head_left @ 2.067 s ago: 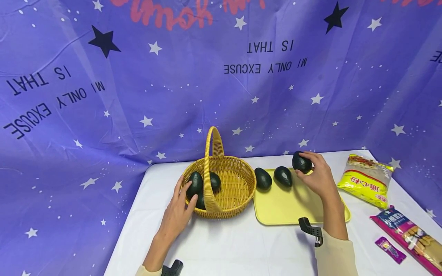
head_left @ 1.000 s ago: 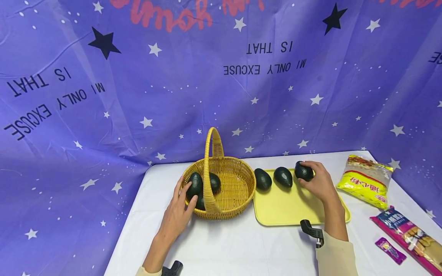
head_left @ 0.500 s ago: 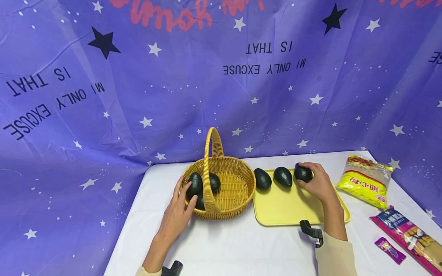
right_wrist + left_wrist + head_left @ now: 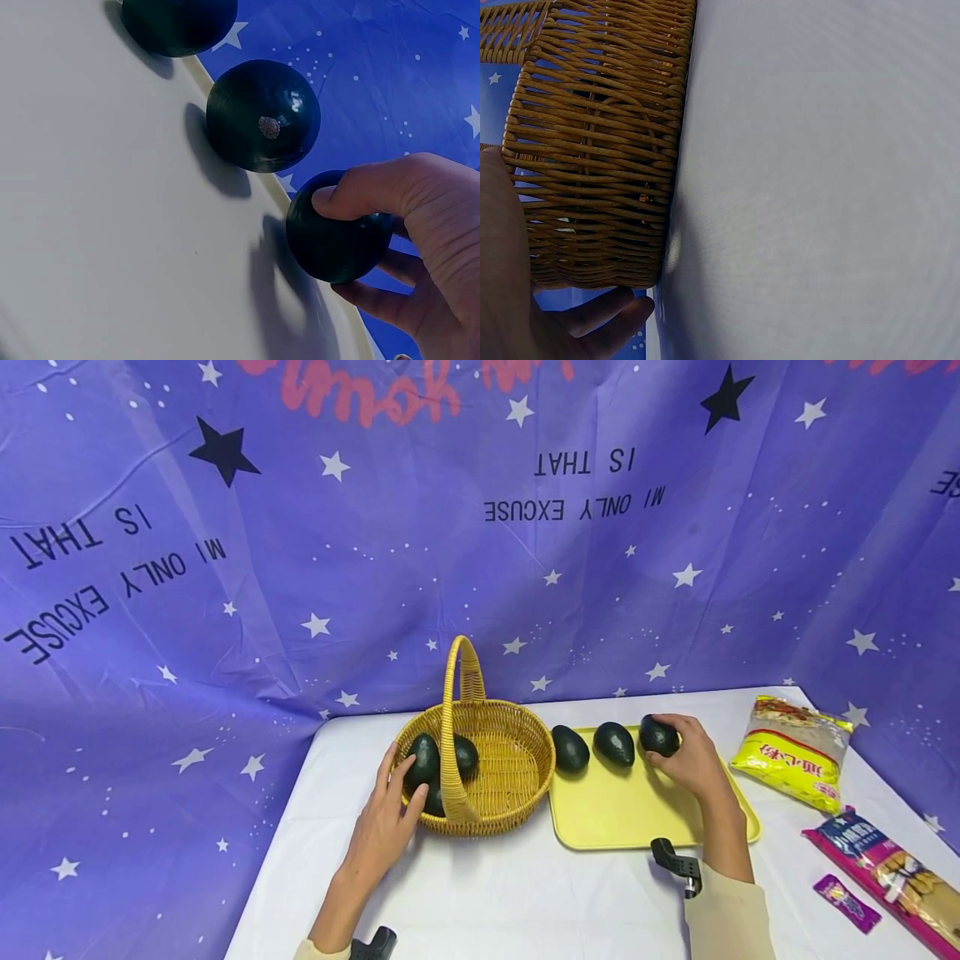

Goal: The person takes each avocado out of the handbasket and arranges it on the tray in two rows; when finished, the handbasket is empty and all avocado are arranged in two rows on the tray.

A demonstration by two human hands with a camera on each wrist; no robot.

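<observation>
At the far right part of the yellow tray (image 4: 622, 814), my right hand (image 4: 693, 758) holds a dark green avocado (image 4: 657, 737) between thumb and fingers. Two more avocados lie in a row to its left, one (image 4: 614, 745) in the middle and one (image 4: 571, 749) by the basket. My left hand (image 4: 384, 827) grips the left rim of the yellow wicker basket (image 4: 517, 810), thumb on the near side and fingers around the outer wall, as the left wrist view shows. Inside the basket's left end sit three avocados (image 4: 424, 760), partly hidden by the hand and handle.
Right of the tray lies a yellow food bag (image 4: 795, 756). Nearer the front right are a long pink snack pack (image 4: 892, 881) and a small purple packet (image 4: 847, 903). A purple star-patterned cloth (image 4: 600, 593) hangs behind the white table (image 4: 525, 910).
My right hand has lowered the avocado from above the tray's far edge onto its far right part, still holding it. The middle avocado has turned slightly. My left hand stays at the basket rim.
</observation>
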